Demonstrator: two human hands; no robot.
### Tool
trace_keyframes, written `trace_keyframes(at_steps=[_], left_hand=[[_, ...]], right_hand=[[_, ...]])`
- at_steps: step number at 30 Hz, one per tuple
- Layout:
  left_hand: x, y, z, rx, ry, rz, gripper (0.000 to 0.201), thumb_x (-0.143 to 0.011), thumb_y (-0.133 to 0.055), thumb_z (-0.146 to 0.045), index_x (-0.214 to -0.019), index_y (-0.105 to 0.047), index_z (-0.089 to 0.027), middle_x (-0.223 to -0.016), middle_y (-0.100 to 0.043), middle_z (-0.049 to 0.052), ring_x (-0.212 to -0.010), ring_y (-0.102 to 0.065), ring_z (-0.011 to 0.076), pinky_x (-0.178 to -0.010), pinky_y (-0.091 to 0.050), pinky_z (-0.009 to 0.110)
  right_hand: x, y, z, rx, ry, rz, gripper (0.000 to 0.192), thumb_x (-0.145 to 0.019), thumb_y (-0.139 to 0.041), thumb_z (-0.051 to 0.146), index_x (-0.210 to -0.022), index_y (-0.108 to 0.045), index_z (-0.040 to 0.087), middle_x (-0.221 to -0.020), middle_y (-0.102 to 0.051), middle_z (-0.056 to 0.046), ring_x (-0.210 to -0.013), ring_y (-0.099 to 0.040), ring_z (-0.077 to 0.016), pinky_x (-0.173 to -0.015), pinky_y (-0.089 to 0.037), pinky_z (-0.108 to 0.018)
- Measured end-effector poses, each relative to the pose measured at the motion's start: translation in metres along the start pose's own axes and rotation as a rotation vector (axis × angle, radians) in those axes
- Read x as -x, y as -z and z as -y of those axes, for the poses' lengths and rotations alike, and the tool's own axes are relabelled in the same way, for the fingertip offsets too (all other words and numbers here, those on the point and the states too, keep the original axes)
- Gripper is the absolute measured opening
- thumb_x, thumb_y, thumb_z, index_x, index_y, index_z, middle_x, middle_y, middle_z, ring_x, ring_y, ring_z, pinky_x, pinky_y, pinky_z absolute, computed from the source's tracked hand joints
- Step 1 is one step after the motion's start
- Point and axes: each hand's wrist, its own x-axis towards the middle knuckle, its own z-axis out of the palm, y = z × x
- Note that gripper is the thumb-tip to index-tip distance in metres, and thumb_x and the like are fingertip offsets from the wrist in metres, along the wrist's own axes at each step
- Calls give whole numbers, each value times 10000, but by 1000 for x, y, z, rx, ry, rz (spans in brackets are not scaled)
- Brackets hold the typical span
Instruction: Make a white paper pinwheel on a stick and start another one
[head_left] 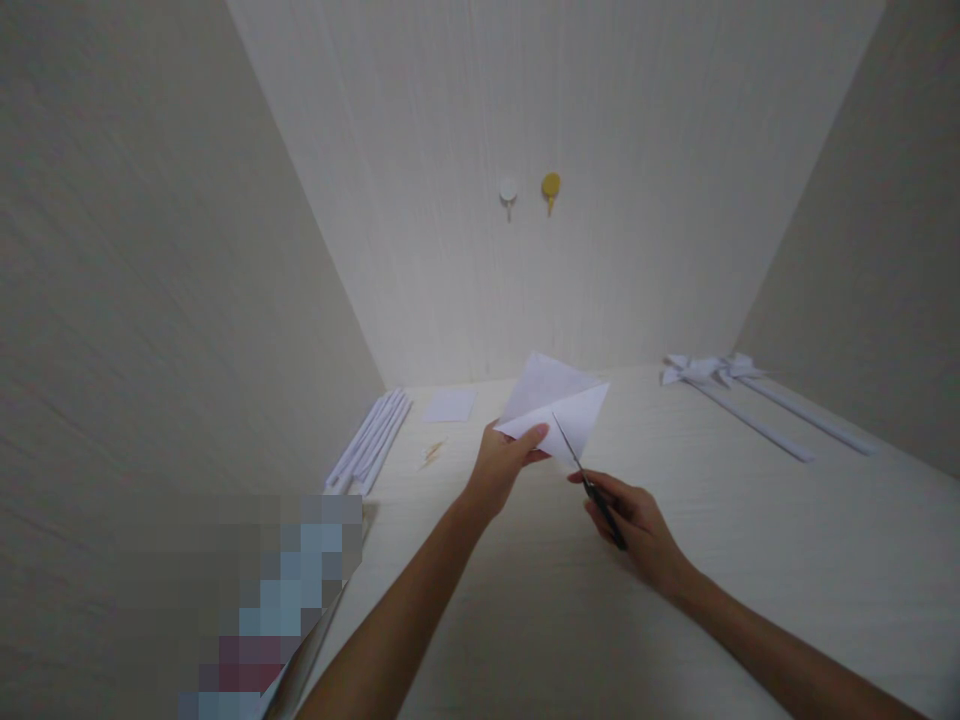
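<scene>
My left hand [508,458] pinches a white square of paper [551,385] by its lower left edge, thumb on top. A crease or cut line runs slantwise across the sheet. In my right hand [630,515] is a pair of scissors [600,505] with dark handles. Their blades reach up to the lower part of the paper, pointing toward its middle. Whether the blades are around the paper or only over it, I cannot tell. Both hands are above the pale table surface [555,620].
Several rolled paper sticks [375,435] lie at the left. Beside them are a flat paper square [451,405] and small thin pieces [432,454]. Two paper pinwheels [712,372] on sticks rest at the right. A white hook [508,190] and a yellow hook [551,187] are on the back wall.
</scene>
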Motion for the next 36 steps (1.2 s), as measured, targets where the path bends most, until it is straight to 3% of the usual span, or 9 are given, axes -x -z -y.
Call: trace_keyframes(at_steps=[5,10,14,17,21,26,32,36], left_hand=[[0,0,-1,0,14,-3,367,-572,-677,-213,-899,-589,-72,-907,-636,115,-783,-603,190,-696,-509,304],[-6,17,-18,-98,-5,59,342,-566,-674,-240,-863,-596,-87,-843,-641,91,-725,-597,150,-696,-479,271],[-9,34,-40,-390,-105,-38,265,-558,-664,-276,-757,-609,-110,-714,-641,49,-608,-581,121,-597,-457,236],[-7,40,-52,-666,-147,30,244,-555,-653,-283,-743,-639,-128,-718,-653,48,-654,-586,153,-592,-451,243],[-4,43,-58,-959,-112,85,188,-568,-627,-310,-570,-632,-122,-599,-635,35,-563,-563,152,-503,-422,229],[-5,42,-59,-968,-165,124,183,-601,-605,-307,-634,-652,-133,-673,-649,34,-598,-566,137,-529,-424,220],[-4,40,-62,-967,-199,91,259,-585,-618,-308,-423,-543,-121,-418,-503,-25,-396,-434,69,-371,-301,162],[-1,38,-65,-858,-151,10,231,-589,-617,-269,-421,-544,-127,-357,-456,-32,-312,-380,58,-300,-246,157]], right_hand=[[0,0,-2,-14,5,-2,371,-740,-496,407,-970,-549,121,-465,-298,67,-397,-267,-65,-369,-205,-201],[-2,3,-6,44,55,13,410,-745,-456,435,-974,-548,108,-475,-318,56,-406,-282,-72,-377,-218,-206],[-3,4,-7,241,76,102,352,-763,-447,350,-994,-545,103,-511,-378,40,-431,-331,-77,-410,-261,-205],[-2,4,-6,377,141,180,333,-768,-434,318,-984,-557,96,-538,-439,22,-462,-376,-89,-452,-292,-214],[-1,4,-6,451,164,226,324,-765,-424,307,-963,-566,95,-559,-479,6,-473,-393,-97,-460,-297,-218],[-4,4,-9,422,103,189,307,-738,-456,265,-982,-556,108,-571,-473,11,-502,-404,-101,-474,-313,-208],[-6,3,-5,330,64,216,302,-726,-475,250,-989,-552,124,-570,-428,26,-506,-360,-92,-457,-288,-204],[-5,3,-4,266,33,239,287,-734,-474,239,-994,-541,137,-589,-413,27,-515,-349,-89,-457,-281,-205]])
